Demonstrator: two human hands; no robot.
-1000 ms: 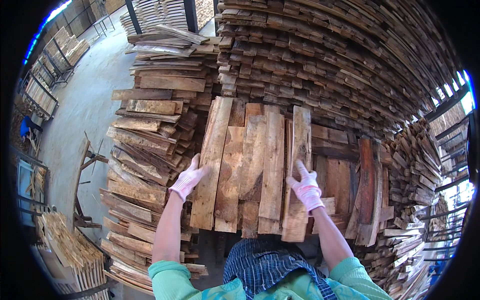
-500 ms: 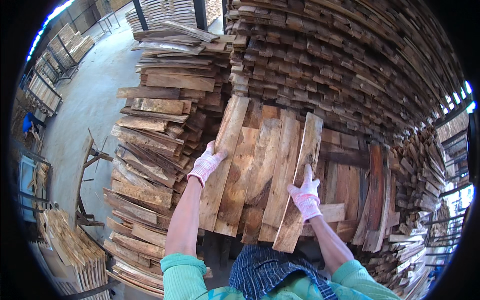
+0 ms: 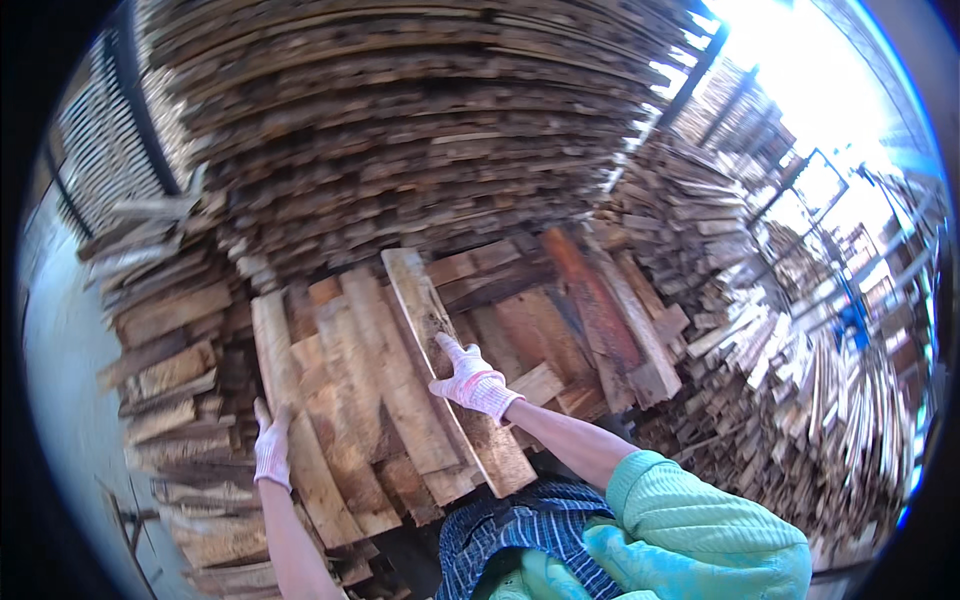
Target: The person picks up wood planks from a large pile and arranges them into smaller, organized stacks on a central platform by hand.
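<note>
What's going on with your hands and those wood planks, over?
Left gloved hand flat on the outer rough wooden plank. Right gloved hand pressed on the long pale plank. Tall stacked timber pile close ahead.

- White knitted gloves with a faint pink tint are worn on the left hand (image 3: 271, 447) and the right hand (image 3: 472, 382).
- Ribbed cuffs are seen at both glove wrists.
- The forearms are left bare between gloves and sleeves.
- A light green, finely ribbed sleeve (image 3: 700, 520) is worn on the right arm, pushed up toward the elbow.
- A blue checked cloth (image 3: 520, 535) is worn at the front of the body.
</note>
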